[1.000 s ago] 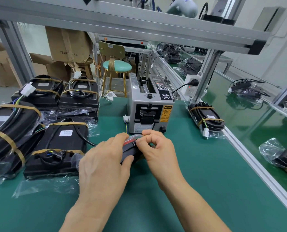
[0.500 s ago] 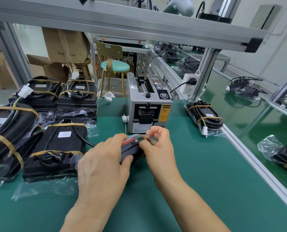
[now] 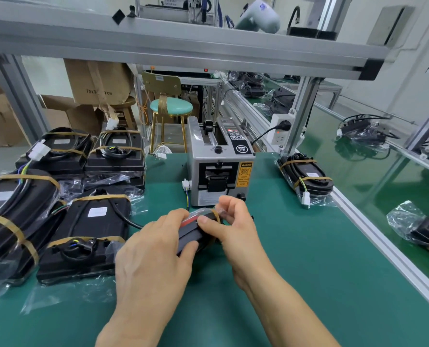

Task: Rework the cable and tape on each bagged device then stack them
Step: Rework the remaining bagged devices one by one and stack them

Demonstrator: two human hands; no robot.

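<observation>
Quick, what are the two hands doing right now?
Left hand: grips the black bagged device with a red stripe from its side.
Right hand: fingers curled, pinching the tan tape band on that device.

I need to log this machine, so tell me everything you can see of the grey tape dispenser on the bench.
The tape dispenser is a boxy grey metal unit, upright on the green mat just beyond both hands. Its front has a dark feed slot, a yellow caution label and a black knob; the top carries a roller, a dial and a black control panel. Neither hand touches it.

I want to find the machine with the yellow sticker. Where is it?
In the head view, the grey tape machine stands mid-table on the green mat, just behind both hands, with stacked bagged devices to its left.
</observation>
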